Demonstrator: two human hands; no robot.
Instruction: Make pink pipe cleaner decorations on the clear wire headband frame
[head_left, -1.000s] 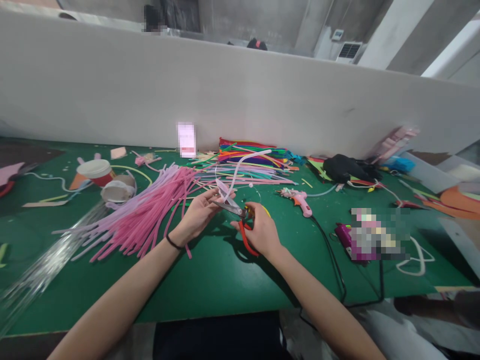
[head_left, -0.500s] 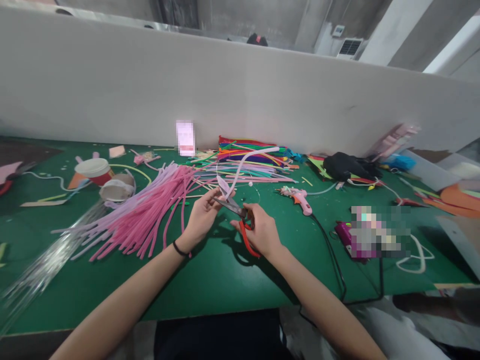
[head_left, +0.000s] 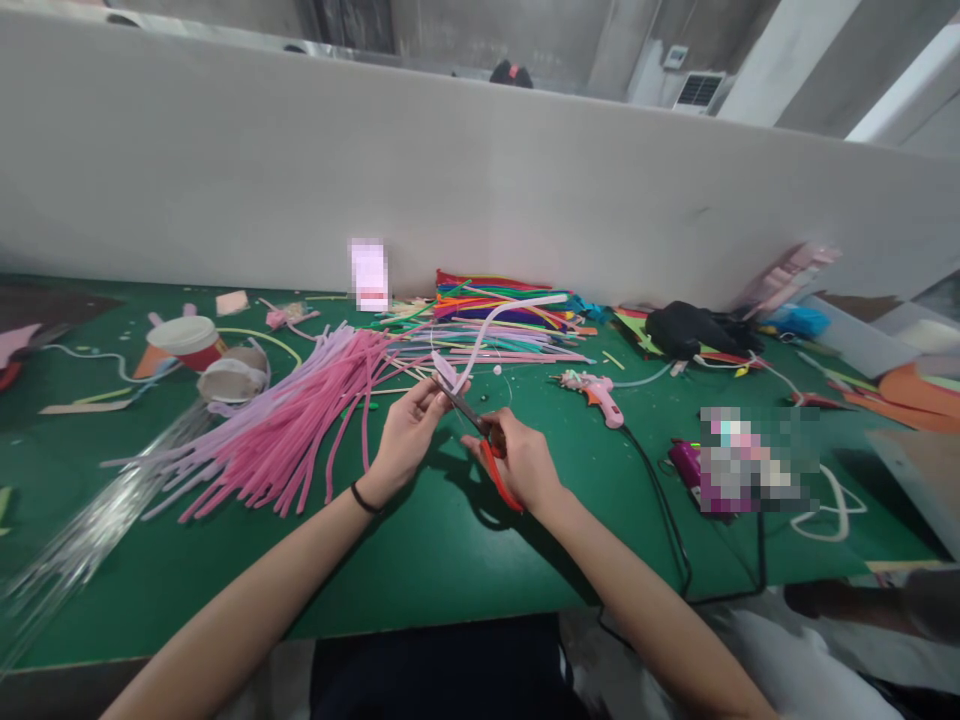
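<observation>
Green, smooth-topped surface beneath a plain grey partition; pale lilac, curved fuzzy strip held up over mid-surface, its lower end in the left hand, grip pinched thumb to fingers. Right hand grip curled round red-handled metal scissors, blades nearly together at that lower end, bite unclear. Judgement: brace the strip, keep fingertips off the blade line, snip in short closes.

Pink glue gun on green table; red-and-white cup well left.
</observation>
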